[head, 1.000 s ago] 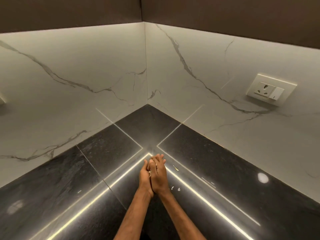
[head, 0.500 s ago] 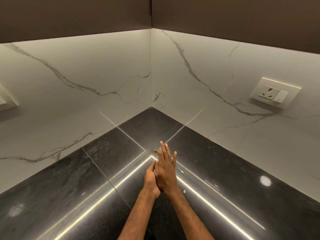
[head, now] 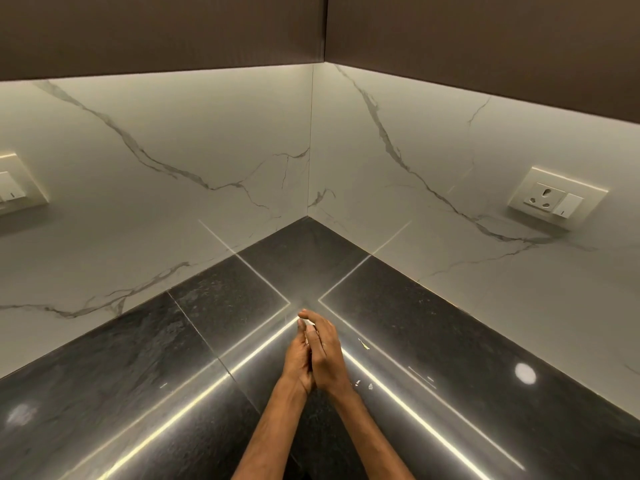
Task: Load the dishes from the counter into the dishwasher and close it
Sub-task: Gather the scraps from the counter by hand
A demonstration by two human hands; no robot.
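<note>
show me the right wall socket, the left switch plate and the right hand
right wall socket (head: 544, 199): head view, on the socket face beside its switch
left switch plate (head: 33, 181): head view, on its visible frame
right hand (head: 327, 358): head view, on the back of the hand

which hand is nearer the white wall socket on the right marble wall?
Right. The right hand is down-left of the white wall socket; the left hand, touching it, lies farther left.

The counter (head: 450, 341) runs into a corner between left wall (head: 138, 230) and right wall (head: 433, 140), cabinets (head: 156, 29) above. I see a switch plate (head: 15, 185) on the left wall (cut by the frame edge) and a socket plate (head: 557, 199) on the right. Left hand (head: 294, 365) and right hand (head: 327, 355) touch before the corner.
</note>
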